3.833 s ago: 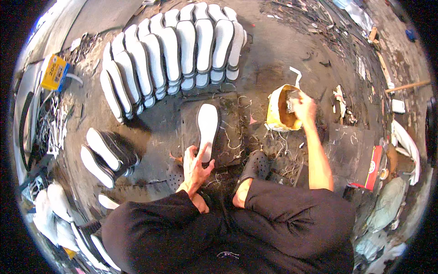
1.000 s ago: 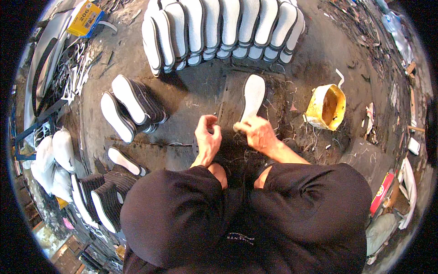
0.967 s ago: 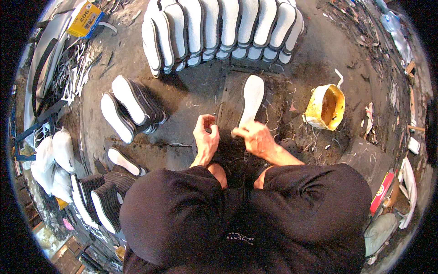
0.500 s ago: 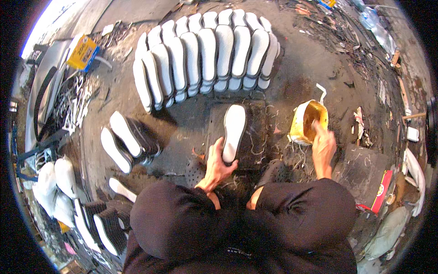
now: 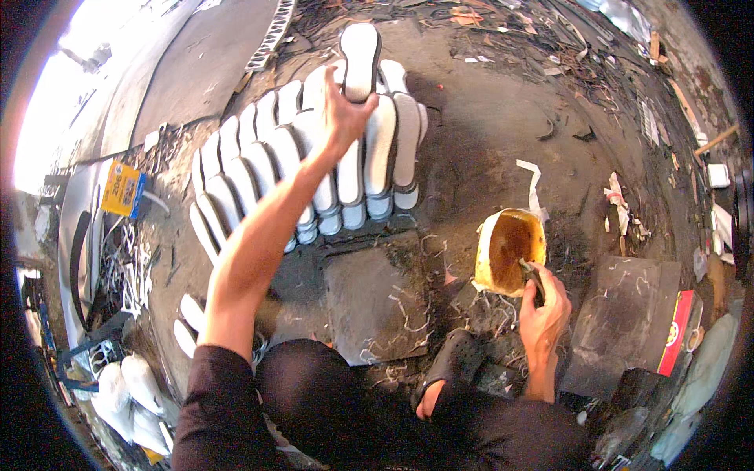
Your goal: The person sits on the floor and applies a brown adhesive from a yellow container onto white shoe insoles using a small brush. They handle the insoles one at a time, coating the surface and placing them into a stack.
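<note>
My left arm reaches forward, and my left hand (image 5: 345,118) grips the heel end of a white-faced, dark-edged shoe sole (image 5: 360,59). It is over the far part of rows of similar shoe soles (image 5: 381,149), which lean overlapping on the ground. My right hand (image 5: 544,314) is closed round a thin handle (image 5: 525,265) at the near edge of a cut-open yellow and white container (image 5: 485,255). Brown coats the container's inside; the handle's lower end cannot be made out. Between my hands lies a flat dark board (image 5: 369,294) with stringy pale scraps on it.
More soles (image 5: 188,322) lie at the left, partly behind my arm. A yellow and blue box (image 5: 123,190) stands farther left. White stuffed bags (image 5: 129,392) sit at lower left. Beyond the container, at right, are a dark panel (image 5: 616,314) and a red strip (image 5: 675,334).
My left hand has carried the sole from the dark board forward to the rows. My right hand stays at the container. The whole view has shifted.
</note>
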Demonstrator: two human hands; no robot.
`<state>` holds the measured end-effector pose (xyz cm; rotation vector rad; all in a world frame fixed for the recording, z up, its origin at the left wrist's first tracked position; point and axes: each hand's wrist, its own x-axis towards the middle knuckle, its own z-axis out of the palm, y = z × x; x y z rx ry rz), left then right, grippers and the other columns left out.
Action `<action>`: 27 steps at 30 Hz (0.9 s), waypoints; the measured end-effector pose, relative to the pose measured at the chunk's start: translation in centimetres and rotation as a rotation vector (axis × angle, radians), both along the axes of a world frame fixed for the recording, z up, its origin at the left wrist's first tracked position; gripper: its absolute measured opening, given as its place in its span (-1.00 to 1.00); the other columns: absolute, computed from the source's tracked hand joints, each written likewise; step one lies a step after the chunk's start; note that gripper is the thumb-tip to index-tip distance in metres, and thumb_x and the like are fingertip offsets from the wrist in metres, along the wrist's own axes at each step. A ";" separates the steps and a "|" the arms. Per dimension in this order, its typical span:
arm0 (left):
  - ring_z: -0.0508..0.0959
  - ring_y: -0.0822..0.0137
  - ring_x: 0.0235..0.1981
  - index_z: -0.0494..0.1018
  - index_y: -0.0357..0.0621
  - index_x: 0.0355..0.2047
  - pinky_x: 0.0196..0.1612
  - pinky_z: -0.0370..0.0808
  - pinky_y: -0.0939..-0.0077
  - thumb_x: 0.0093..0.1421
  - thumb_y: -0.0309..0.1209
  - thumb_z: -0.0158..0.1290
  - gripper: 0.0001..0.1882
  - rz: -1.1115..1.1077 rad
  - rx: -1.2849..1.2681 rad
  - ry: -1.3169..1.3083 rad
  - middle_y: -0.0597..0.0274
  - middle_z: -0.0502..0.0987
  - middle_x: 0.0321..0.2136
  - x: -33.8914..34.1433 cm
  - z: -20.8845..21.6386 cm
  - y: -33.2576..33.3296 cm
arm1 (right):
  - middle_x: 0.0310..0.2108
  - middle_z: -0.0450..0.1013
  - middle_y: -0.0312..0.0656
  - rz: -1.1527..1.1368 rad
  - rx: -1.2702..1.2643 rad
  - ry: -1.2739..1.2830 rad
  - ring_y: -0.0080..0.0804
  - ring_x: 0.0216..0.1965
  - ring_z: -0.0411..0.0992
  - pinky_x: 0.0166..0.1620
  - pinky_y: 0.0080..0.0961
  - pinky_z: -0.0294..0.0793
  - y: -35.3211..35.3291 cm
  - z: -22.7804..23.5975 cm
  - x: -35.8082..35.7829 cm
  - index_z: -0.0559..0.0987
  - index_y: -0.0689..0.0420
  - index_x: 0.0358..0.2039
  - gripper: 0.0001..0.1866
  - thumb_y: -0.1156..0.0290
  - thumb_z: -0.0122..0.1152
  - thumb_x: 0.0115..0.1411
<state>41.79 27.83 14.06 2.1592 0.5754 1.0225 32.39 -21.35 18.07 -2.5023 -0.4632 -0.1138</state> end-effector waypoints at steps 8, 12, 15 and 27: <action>-0.03 -0.33 0.66 -0.20 -0.35 0.67 0.68 -0.01 -0.11 0.08 -0.14 0.58 0.44 0.032 -0.003 0.307 -0.47 0.04 0.60 13.6 -8.4 6.4 | 0.05 0.69 0.08 -0.062 0.042 0.145 0.11 0.11 0.64 0.22 -0.04 0.58 -0.7 0.3 -0.4 0.71 0.16 0.17 -0.61 0.54 0.31 0.33; 0.20 -0.25 0.57 0.05 -0.33 0.60 0.59 0.19 -0.14 0.07 0.09 0.58 0.34 0.117 0.144 0.305 -0.29 0.27 0.50 11.0 -7.8 3.8 | 0.06 0.69 0.10 -0.064 0.034 0.127 0.13 0.10 0.65 0.21 -0.05 0.59 -1.1 0.0 -0.1 0.70 0.19 0.17 -0.64 0.49 0.29 0.38; 0.41 -0.18 0.42 0.35 -0.20 0.45 0.48 0.36 -0.06 0.17 0.05 0.51 0.00 -0.034 0.082 0.265 -0.24 0.43 0.36 3.5 -1.5 -1.8 | 0.06 0.69 0.14 -0.061 0.030 0.142 0.16 0.10 0.67 0.20 -0.07 0.61 -1.6 0.4 1.7 0.67 0.25 0.18 -0.66 0.45 0.25 0.46; 0.44 -0.17 0.37 0.53 -0.21 0.29 0.45 0.30 -0.15 0.21 0.02 0.42 -0.23 1.099 0.133 0.773 -0.23 0.56 0.25 -55.2 -5.2 -2.5 | -0.09 0.69 0.26 0.206 -0.348 0.049 0.23 -0.09 0.71 0.01 0.02 0.67 3.0 -10.7 11.1 0.73 0.25 0.13 -0.65 0.42 0.33 0.39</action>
